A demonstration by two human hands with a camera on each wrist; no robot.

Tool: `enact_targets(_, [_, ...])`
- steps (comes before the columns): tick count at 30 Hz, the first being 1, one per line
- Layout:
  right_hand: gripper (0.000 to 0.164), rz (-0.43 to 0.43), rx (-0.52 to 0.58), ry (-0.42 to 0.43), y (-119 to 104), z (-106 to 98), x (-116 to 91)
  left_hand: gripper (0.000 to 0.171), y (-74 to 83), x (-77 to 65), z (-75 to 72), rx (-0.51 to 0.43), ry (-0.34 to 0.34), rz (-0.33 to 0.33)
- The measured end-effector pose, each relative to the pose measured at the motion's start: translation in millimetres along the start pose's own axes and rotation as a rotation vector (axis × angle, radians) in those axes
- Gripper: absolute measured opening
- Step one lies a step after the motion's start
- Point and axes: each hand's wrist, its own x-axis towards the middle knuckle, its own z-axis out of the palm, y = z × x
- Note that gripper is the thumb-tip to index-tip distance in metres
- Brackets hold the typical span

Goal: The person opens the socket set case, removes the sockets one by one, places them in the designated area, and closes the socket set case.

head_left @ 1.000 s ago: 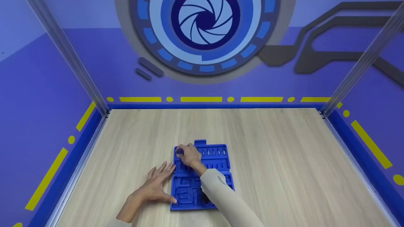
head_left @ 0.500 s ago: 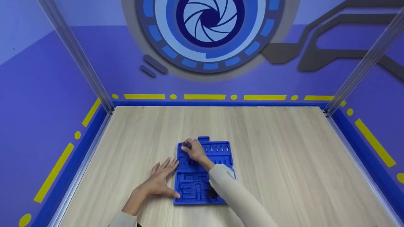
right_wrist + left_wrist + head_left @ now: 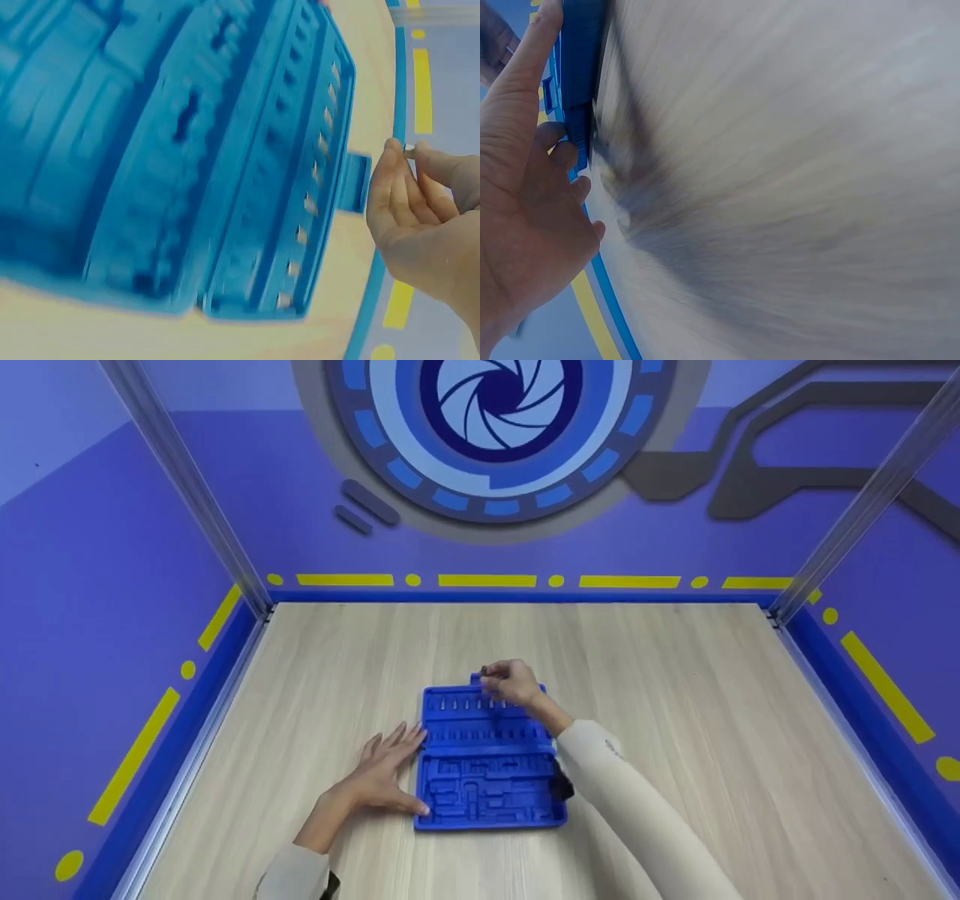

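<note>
Head view: pinching a small piece [image 3: 409, 152] in right hand [image 3: 514, 682], with left hand [image 3: 379, 781] splayed against blue case [image 3: 487, 824]; seemingly partway, with far bits [image 3: 466, 704] seated, near recesses [image 3: 471, 797] unfilled.

From the head, the worktop [image 3: 660, 675] is bright and evenly lit, with a soft shadow beside the left hand [image 3: 386, 772], a pale sheen toward the near edge and a thin glint along the metal strip [image 3: 855, 761] at its right edge. The left wrist view is duller and greyish, the wood grain smeared into streaks and a dark, soft-edged shadow spreading near the case [image 3: 487, 749]. In the right wrist view colours look washed out and the case is blurred, while the fingers [image 3: 381, 199] come out crisper.
</note>
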Motion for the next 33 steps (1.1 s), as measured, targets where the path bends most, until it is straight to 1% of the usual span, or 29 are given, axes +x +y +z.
enact_targets(4, [0.024, -0.034, 0.015, 0.015, -0.9, -20.9, 1.9, 0.133, -2.2, 5.0, -6.6, 0.018, -0.006, -0.004])
enact_targets(7, [0.027, -0.038, 0.022, 0.034, 3.3, -36.3, 1.2, 0.133, -3.2, 8.3, -8.7, 0.027, -0.014, -0.002])
enact_targets(10, [0.034, -0.036, 0.031, 0.053, 9.0, -52.2, -1.0, 0.133, -2.6, 11.3, -9.0, 0.025, -0.008, 0.002])
enact_targets(14, [0.041, -0.035, 0.021, 0.063, 20.2, -72.4, -5.3, 0.133, -0.7, 12.4, -7.9, 0.020, -0.009, -0.004])
enact_targets(20, [0.041, -0.037, 0.015, 0.068, 43.6, -100.1, -12.8, 0.133, -1.6, 10.6, -4.9, 0.021, 0.001, -0.007])
enact_targets(23, [0.043, -0.054, 0.019, 0.039, 54.9, -114.0, -18.1, 0.134, -2.2, 9.5, -3.7, 0.023, 0.003, -0.006])
enact_targets(29, [0.050, -0.062, 0.019, -0.068, 73.6, -136.2, -32.6, 0.135, -2.1, 4.1, 0.6, 0.019, -0.007, -0.014])
enact_targets(33, [0.053, -0.048, 0.015, -0.081, 81.4, -145.8, -41.3, 0.135, -1.5, 0.8, 4.3, 0.017, -0.009, -0.012])
